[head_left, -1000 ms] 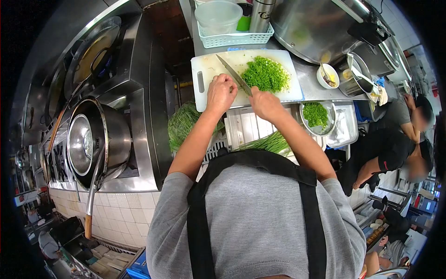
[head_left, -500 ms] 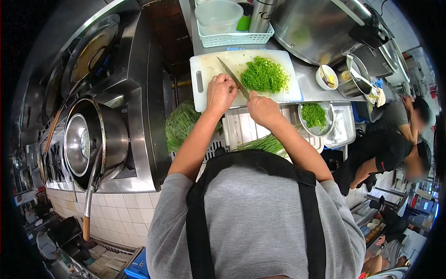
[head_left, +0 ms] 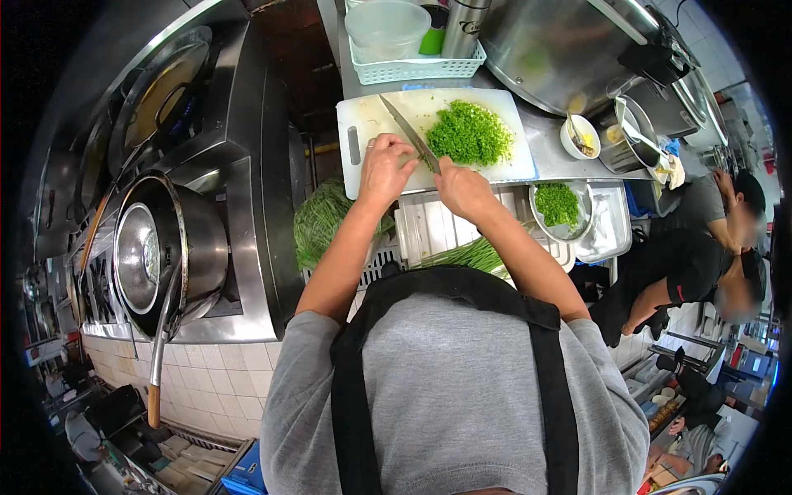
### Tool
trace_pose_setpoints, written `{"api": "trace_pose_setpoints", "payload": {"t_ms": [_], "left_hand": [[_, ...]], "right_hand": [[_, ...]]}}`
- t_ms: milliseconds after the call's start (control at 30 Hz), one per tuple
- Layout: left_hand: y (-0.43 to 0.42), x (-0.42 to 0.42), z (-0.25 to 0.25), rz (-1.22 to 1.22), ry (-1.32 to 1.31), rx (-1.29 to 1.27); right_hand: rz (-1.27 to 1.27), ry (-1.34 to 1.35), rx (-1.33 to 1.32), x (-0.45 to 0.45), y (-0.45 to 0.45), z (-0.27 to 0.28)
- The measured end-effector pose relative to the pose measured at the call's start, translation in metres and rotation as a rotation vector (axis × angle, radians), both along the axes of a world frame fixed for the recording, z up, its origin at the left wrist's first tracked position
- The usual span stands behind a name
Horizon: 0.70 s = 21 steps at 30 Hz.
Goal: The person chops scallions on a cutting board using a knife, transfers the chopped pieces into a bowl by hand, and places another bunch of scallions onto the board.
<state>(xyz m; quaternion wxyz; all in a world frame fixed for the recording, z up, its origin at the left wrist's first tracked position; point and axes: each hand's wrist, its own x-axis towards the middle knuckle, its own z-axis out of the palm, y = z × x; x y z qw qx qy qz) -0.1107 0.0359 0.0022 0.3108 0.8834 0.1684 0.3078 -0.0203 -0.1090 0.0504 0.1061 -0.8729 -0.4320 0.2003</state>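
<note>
A white cutting board (head_left: 363, 114) lies on the steel counter. My right hand (head_left: 463, 189) grips the handle of a long knife (head_left: 403, 124), whose blade slants up and left across the board. Just left of the blade is my left hand (head_left: 387, 167), fingers bent; its fingertips are partly hidden, and I cannot make out what they hold. Chopped green herbs (head_left: 468, 134) are heaped right of the knife. Below the board, long green stalks (head_left: 466, 257) lie in a white tray (head_left: 412, 227), beside a bowl (head_left: 587, 216) with more chopped greens (head_left: 557, 205).
Left stands a stove (head_left: 264, 264) with a large pot (head_left: 202, 247). A bagged bunch of greens (head_left: 327, 223) is left of the tray. Behind the board is a basket (head_left: 417, 71); right are a white bowl (head_left: 569, 144) and a big steel pot (head_left: 544, 49). Two people crouch at right.
My left hand has shifted slightly and its fingers have spread a little from the blade. The knife tip has swung slightly left, with my right hand still on the handle.
</note>
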Motion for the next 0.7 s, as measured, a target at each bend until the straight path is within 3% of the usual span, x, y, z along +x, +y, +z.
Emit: {"api": "trace_pose_setpoints", "payload": {"t_ms": [700], "left_hand": [[0.005, -0.007, -0.005, -0.018, 0.062, -0.018]], "right_hand": [[0.027, -0.033, 0.001, 0.0, -0.005, 0.012]]}}
